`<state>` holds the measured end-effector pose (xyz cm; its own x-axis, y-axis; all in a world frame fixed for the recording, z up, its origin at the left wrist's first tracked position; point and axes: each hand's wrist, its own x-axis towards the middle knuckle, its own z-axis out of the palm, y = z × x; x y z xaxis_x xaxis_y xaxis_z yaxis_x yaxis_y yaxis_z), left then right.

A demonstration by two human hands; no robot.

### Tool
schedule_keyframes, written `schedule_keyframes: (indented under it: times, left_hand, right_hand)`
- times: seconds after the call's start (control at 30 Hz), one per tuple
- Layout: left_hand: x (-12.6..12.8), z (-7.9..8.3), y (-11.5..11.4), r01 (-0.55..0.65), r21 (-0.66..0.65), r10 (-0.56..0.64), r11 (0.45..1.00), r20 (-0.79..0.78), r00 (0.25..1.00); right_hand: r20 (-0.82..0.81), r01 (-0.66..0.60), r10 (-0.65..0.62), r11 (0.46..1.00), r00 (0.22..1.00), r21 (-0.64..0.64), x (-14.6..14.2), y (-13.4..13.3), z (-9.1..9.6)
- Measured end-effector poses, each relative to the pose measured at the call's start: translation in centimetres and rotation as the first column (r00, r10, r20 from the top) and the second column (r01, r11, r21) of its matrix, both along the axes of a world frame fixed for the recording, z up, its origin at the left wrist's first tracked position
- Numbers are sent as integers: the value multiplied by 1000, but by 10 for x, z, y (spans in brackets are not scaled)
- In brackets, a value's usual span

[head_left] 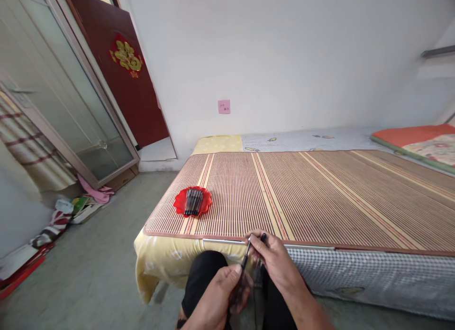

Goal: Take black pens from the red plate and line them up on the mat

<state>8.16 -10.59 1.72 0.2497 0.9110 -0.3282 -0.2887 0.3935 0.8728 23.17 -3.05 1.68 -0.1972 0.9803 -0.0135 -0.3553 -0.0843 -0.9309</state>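
Above my lap, at the near edge of the mat, my left hand (227, 287) is closed around a slim black pen (245, 260), which tilts up and to the right. My right hand (272, 256) is closed too, its thumb and fingers pinched at the pen's upper end. A small black rounded piece (263, 236), which looks like a pen cap, pokes out of the right fingers; the rest of it is hidden. To the left on the mat, a red scalloped plate (177, 204) holds several black pens (194, 202) lying side by side.
A striped bamboo mat (231, 187) covers the bed, over yellow and checked cloth. An orange-and-green folded quilt (408, 135) lies at the far right. Clutter (53, 225) lines the floor at left, beside a glass door (71, 83). A pink note (223, 106) is on the wall.
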Motion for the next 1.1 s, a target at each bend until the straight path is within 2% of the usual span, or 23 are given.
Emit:
schedule_keyframes:
  times: [0.1,0.2,0.3,0.4,0.47,0.6,0.83,0.93,1.1]
  left_hand:
    - [-5,-8,-3,72,77,-63,994,-107,992]
    - [-10,-15,-5,139,102,-119,985,-186,975]
    - [-11,-16,0,68,93,-49,993,-194,980]
    - [-6,-9,11,-56,158,82,986,-157,984]
    - [-2,-4,19,-87,203,118,975,-144,983]
    - [2,-2,27,-83,202,118,976,-166,979]
    - [2,-5,22,-84,164,104,983,-115,988]
    - [3,-7,22,-105,163,120,981,-87,989]
    - [3,-12,24,-198,301,242,933,-115,964]
  right_hand:
    - [-65,170,-171,985,983,-16,19,13,3]
    - [-128,337,-339,941,932,-35,44,24,13]
    - [-146,411,-412,911,900,-37,58,26,20]
    - [-111,325,-328,945,938,-37,49,20,18]
    - [-91,237,-240,971,967,-35,36,14,12]
    - [-74,141,-142,990,987,-18,19,6,5]
    - [-62,-1,0,1000,998,-11,27,5,12]
    - [0,-17,17,1000,1000,17,27,5,14]
    - [137,6,-17,997,990,78,23,5,18]
